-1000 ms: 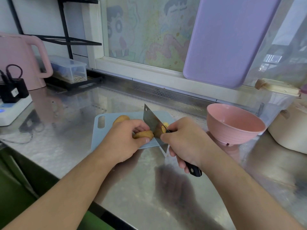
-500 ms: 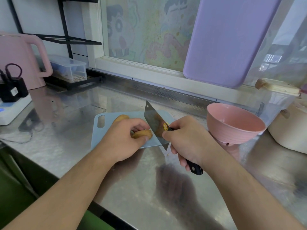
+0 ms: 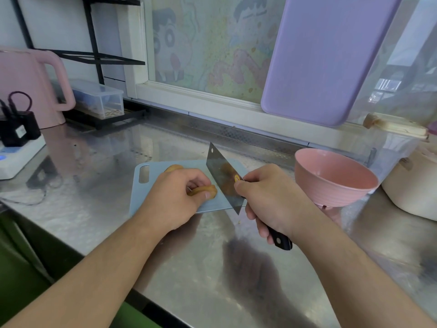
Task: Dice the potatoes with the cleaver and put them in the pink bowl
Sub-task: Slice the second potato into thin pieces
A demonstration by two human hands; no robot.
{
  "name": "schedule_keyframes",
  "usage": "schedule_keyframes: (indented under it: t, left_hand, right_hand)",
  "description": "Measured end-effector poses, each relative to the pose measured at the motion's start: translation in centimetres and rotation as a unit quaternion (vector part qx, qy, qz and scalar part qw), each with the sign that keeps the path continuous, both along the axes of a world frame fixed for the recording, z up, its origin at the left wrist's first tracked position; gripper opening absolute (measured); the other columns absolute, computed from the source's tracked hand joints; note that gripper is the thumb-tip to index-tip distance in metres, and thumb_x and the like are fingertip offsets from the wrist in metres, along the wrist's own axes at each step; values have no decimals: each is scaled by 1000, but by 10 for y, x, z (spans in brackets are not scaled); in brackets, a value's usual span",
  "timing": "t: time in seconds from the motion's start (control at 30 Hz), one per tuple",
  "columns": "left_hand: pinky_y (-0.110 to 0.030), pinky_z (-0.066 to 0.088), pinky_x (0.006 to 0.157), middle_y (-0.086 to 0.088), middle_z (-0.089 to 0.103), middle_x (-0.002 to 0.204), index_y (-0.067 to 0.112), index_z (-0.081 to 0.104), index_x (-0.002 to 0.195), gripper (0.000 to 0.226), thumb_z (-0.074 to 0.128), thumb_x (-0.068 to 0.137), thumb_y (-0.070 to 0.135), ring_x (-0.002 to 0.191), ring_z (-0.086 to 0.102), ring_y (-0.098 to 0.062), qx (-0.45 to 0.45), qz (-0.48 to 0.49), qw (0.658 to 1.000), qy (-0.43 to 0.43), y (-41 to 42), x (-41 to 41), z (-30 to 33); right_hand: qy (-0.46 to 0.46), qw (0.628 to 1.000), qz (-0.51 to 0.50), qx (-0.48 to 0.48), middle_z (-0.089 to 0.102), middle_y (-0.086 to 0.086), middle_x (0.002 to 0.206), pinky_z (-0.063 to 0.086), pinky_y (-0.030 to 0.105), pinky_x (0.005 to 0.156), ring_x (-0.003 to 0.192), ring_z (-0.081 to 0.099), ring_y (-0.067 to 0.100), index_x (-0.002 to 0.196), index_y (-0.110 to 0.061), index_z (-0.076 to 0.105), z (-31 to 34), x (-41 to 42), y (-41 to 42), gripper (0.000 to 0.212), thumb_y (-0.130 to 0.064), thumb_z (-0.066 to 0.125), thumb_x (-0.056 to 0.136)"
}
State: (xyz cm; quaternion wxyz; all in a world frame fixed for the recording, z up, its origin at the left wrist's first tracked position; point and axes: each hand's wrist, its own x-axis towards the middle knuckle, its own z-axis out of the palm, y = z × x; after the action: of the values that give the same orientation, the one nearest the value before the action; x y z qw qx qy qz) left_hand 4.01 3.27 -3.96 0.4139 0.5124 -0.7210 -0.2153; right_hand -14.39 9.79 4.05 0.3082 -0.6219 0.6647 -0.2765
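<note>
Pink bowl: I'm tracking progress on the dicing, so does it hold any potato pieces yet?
No, the pink bowl shows only its bare inside, while the potato lies on the cutting board.

Bright daylight from the window [image 3: 212, 43] ahead; the steel counter [image 3: 212, 268] shows soft glare and a smeared arm shadow (wide-angle bending at the edges).

Home kitchen: steel counter [image 3: 99, 176], pink kettle [image 3: 26, 88], cutting board [image 3: 144, 185].
</note>
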Motion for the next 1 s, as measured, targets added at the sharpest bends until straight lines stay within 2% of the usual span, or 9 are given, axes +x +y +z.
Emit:
schedule_keyframes:
  t: [0.13,0.23,0.5,0.57,0.67,0.73,0.87,1.0]
  left_hand:
    - [-6,49,73,18,73,84,31,79,85,9,84,87,24,85,65,4,8,4,1000,2,0,0,0]
    - [-5,48,72,17,73,83,30,80,85,9,85,86,22,84,65,6,10,9,1000,5,1,0,1]
    - [-1,45,68,18,72,82,28,80,85,9,86,86,22,82,64,10,12,11,1000,1,2,-1,1]
    - [-2,45,67,16,72,84,29,80,84,8,87,85,24,81,64,9,11,15,1000,2,1,-1,1]
    - [-4,48,68,15,73,81,30,80,82,9,88,84,25,78,66,7,14,16,1000,12,-1,-1,1]
    - [-5,49,68,15,74,80,29,81,82,9,88,83,24,77,67,6,16,14,1000,15,-1,-1,1]
    - [-4,48,68,15,74,79,28,81,84,10,88,84,21,77,67,6,14,15,1000,14,0,-1,1]
    - [-6,50,70,14,74,83,29,80,82,10,89,83,26,79,67,5,14,19,1000,15,-1,-1,0]
  right_hand:
    - [-1,1000,3,12,65,30,66,45,29,37,33,50,29,96,6,66,2,0,1,35,-23,48,103]
    - [-2,1000,4,13,59,17,57,43,27,35,28,47,25,94,6,65,4,1,4,35,-23,50,104]
    - [-5,999,7,39,57,16,60,45,29,37,27,47,24,98,6,65,7,4,5,32,-21,50,104]
    - [-1,999,6,49,59,19,60,46,32,39,29,48,26,98,5,66,7,5,2,30,-19,49,103]
    - [12,998,2,66,64,36,70,48,42,46,40,52,33,98,6,66,3,8,-8,27,-13,47,96]
    - [12,998,-4,61,64,34,67,48,43,47,42,52,33,98,4,65,-3,12,-13,26,-14,46,96]
    - [-8,1000,-18,24,59,24,62,48,38,43,37,50,29,94,-1,63,-10,14,-15,29,-25,47,101]
    - [-28,999,-17,-3,56,22,62,43,30,36,28,45,25,97,9,61,-1,8,-8,33,-20,47,103]
